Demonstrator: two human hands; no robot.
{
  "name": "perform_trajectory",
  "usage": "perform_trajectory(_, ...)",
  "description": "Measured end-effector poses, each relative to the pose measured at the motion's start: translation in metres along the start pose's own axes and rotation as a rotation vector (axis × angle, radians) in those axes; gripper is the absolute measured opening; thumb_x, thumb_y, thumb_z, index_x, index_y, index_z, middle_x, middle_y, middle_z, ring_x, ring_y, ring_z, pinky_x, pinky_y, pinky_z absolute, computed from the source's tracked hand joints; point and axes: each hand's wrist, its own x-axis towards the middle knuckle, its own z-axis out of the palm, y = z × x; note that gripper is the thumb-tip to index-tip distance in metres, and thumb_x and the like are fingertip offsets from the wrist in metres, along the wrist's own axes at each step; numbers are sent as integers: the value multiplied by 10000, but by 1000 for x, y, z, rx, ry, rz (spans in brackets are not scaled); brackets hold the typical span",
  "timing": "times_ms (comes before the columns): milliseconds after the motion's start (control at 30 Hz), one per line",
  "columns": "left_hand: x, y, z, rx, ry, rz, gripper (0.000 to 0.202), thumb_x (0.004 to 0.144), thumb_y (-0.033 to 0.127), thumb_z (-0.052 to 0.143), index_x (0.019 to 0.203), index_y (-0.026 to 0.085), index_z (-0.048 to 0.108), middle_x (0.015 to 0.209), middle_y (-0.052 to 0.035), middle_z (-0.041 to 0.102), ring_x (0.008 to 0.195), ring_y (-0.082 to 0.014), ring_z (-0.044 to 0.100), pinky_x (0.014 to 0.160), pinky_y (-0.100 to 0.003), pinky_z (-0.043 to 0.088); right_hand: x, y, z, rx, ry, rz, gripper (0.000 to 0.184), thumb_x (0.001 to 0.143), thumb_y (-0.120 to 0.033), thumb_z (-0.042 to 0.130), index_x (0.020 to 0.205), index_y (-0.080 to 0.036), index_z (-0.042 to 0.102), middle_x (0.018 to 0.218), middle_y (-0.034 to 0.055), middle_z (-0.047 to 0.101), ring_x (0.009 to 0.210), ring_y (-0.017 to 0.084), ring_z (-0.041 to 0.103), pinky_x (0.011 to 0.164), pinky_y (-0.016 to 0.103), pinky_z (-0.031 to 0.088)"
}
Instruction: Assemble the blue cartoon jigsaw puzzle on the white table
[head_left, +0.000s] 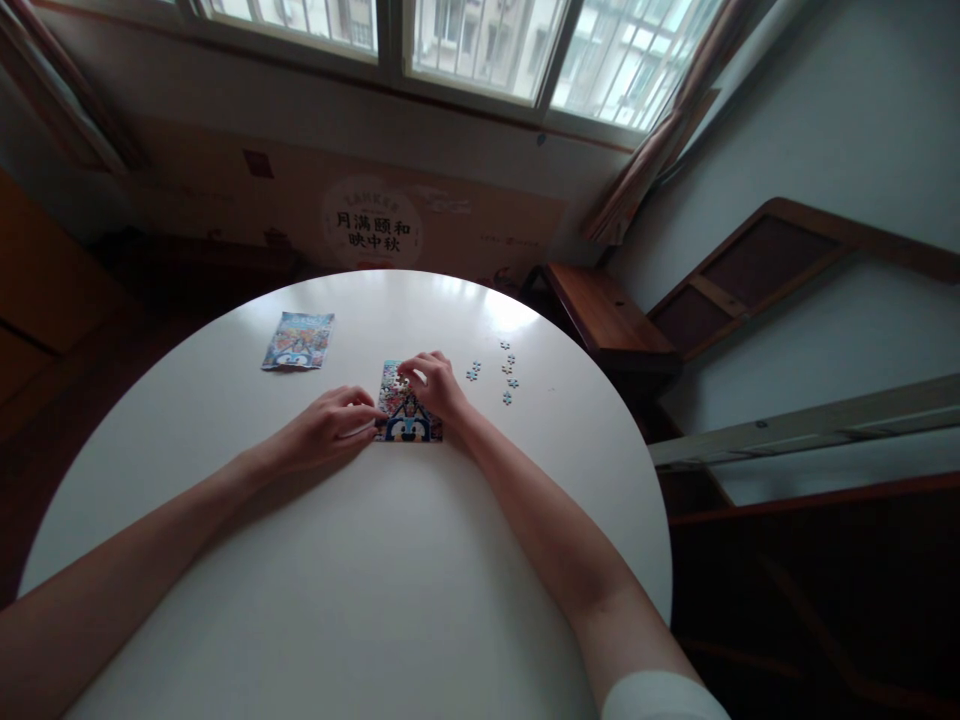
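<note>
A small jigsaw puzzle (411, 430), with a blue cartoon face along its near edge and a busy coloured pattern above, lies flat on the white round table (360, 560). At its left edge rests my left hand (341, 420), fingers loosely stretched out and touching the border, holding nothing. Over the upper part of the puzzle, my right hand (436, 385) has thumb and forefinger pinched on what looks like a small puzzle piece (402, 380), mostly covered by the fingertips. Pale gaps show in the puzzle near that pinch. Several loose puzzle pieces (508, 370) lie to the right.
A printed puzzle packet (298, 341) lies at the back left of the table. Past the right rim stands a brown wooden bench (607, 310). Behind the table are a wall with a printed banner (373, 228) and a barred window (487, 45).
</note>
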Motion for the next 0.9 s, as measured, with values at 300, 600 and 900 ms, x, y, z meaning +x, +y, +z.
perform_trajectory(300, 2, 3, -2, -14, 11, -7, 252, 893, 280, 554, 1101, 236, 689, 1007, -72, 609, 891, -169, 577, 811, -285, 477, -2, -4, -3, -54, -83, -6, 175, 903, -179, 555, 926, -246, 715, 945, 31, 685, 994, 206, 494, 924, 345, 342)
perform_trajectory(600, 2, 3, -2, -27, 7, -7, 260, 893, 280, 553, 1110, 238, 690, 1012, -76, 613, 893, -173, 572, 816, -301, 478, -3, -9, -6, -91, -80, 14, 167, 866, -185, 597, 928, -261, 732, 975, 26, 677, 1003, 208, 494, 931, 351, 347)
perform_trajectory(900, 0, 2, -1, 8, -6, -4, 258, 903, 288, 545, 1113, 225, 681, 1022, -78, 600, 896, -171, 570, 813, -291, 473, -2, -6, -3, -83, -77, 20, 195, 856, -191, 606, 968, -276, 741, 980, 29, 689, 995, 214, 499, 926, 363, 355)
